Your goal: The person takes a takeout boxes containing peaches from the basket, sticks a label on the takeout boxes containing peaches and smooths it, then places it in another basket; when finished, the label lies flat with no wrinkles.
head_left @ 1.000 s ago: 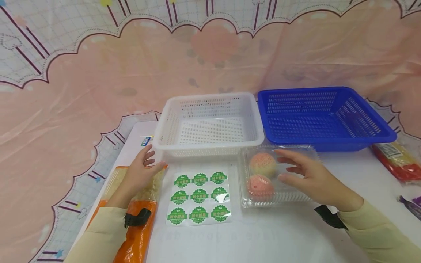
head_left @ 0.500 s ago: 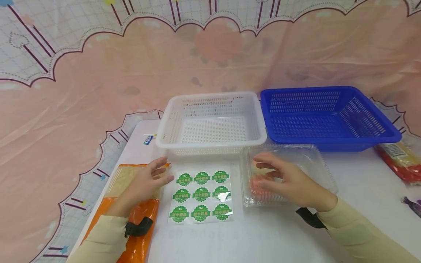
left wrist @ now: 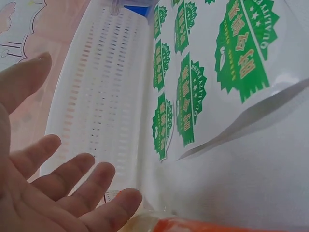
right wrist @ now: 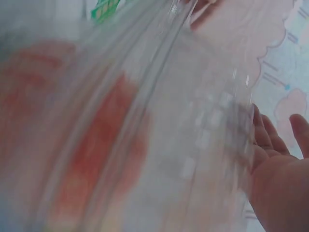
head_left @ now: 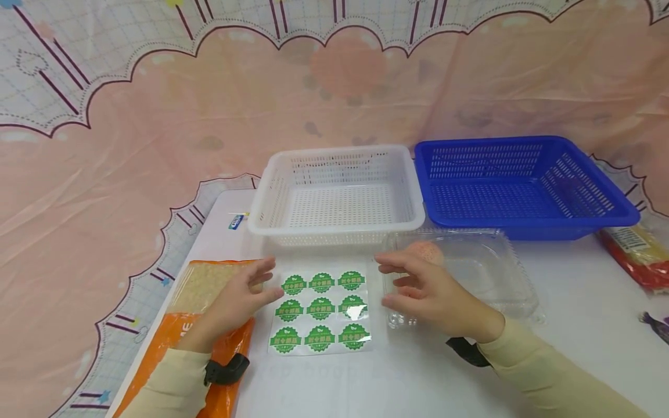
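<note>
My left hand (head_left: 235, 307) hovers over the orange-and-clear packet (head_left: 177, 337), fingertips by the left edge of the sticker sheet (head_left: 334, 293). The sheet carries several round green labels. In the left wrist view, the left hand (left wrist: 53, 188) has its fingers spread and holds nothing. My right hand (head_left: 439, 302) is over the left part of a clear lidded plastic box (head_left: 486, 267), its relaxed fingers pointing toward the sheet. One pink peach-like fruit (head_left: 425, 251) shows inside; the other is hidden behind the hand. The right wrist view is blurred, with the box filling much of it beside the right hand (right wrist: 280, 169).
A white basket (head_left: 340, 229) and a blue basket (head_left: 528, 223) stand at the back. A red-and-yellow packet (head_left: 635, 255) and a dark purple wrapper end (head_left: 653, 326) lie at the right. A small blue-and-white tag (head_left: 236, 222) lies near the white basket.
My right hand has moved left across the box toward the sticker sheet. The left hand has come right and nearer, to the sheet's left edge. The box and sheet stay in place.
</note>
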Available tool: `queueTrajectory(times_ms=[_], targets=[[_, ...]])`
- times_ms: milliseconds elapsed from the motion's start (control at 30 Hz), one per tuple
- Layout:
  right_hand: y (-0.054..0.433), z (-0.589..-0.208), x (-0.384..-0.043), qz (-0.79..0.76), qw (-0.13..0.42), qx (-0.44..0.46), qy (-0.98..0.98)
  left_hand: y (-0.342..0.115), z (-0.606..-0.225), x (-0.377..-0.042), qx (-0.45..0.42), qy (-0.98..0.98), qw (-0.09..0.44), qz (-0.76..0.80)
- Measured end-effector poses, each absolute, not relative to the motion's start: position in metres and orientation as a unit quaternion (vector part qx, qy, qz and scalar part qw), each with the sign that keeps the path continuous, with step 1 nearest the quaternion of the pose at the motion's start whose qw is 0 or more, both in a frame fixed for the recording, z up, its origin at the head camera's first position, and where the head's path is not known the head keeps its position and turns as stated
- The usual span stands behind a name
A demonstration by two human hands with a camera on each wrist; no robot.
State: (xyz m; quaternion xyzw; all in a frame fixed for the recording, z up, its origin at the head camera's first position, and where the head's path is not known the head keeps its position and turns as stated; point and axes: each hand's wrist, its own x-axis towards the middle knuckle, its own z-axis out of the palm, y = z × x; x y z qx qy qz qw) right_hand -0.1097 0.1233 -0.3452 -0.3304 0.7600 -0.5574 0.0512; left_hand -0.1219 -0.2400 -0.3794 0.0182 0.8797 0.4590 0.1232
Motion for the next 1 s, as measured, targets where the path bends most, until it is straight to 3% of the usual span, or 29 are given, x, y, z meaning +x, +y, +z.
queueTrajectory(times_ms=[400,1000], targets=[[0.093,-0.354,-0.095,-0.529,0.014,-0.403,0.747,-0.238,-0.384,-0.115,0.043,0.879,0.106,0.463],[0.052,-0.378,-0.084,-0.503,0.052,-0.32,0.801,-0.23,-0.393,-0.107,0.038,0.875,0.109,0.471]])
